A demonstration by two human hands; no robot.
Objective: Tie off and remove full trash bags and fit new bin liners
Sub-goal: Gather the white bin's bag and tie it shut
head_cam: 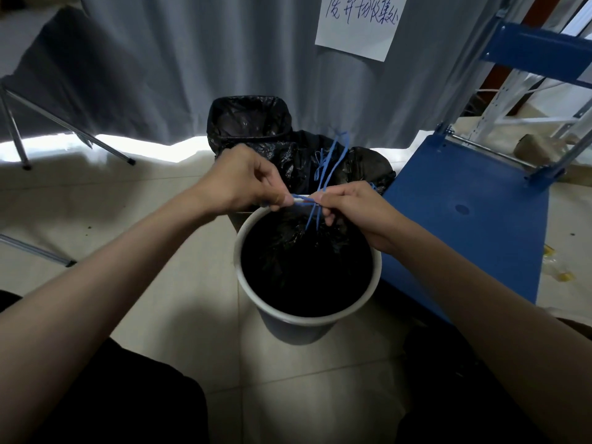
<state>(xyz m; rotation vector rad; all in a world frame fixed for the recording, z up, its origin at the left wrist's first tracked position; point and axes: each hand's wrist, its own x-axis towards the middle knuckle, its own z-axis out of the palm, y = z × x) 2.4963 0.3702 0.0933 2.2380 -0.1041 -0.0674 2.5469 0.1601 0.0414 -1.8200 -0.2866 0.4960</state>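
Observation:
A round grey bin (278, 310) stands on the floor below me with a black trash bag (304, 267) inside it. Blue drawstrings (330, 165) rise from the bag's gathered top. My left hand (243, 181) pinches one end of the strings above the bin's far rim. My right hand (352, 205) pinches the strings where they cross, close beside the left hand. Loose string ends stick up behind my fingers.
A second bin lined with a black bag (250, 120) stands behind, with another black bag (358, 165) heaped beside it. A blue platform (474, 219) of a metal frame lies to the right. Grey curtain (192, 59) hangs behind, with a paper sign (358, 24). Metal legs (16, 142) stand at left.

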